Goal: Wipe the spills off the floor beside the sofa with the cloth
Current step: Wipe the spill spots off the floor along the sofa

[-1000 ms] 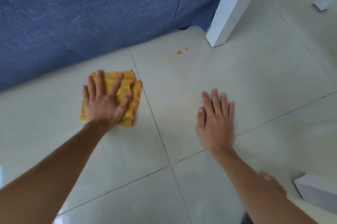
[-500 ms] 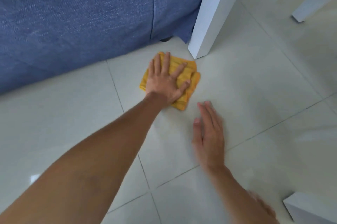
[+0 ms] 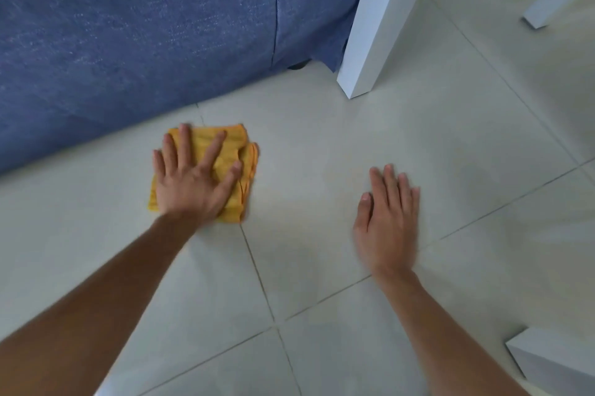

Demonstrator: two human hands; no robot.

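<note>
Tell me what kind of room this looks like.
Probably a living room in a home. A blue fabric sofa stands on a pale glossy tiled floor, with white square furniture legs beside it. A left hand presses a folded orange cloth flat on the tiles.

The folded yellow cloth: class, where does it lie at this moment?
In the head view, the folded yellow cloth lies on the pale tiled floor left of centre, flattened under the left hand, just in front of the blue fabric sofa.
</note>
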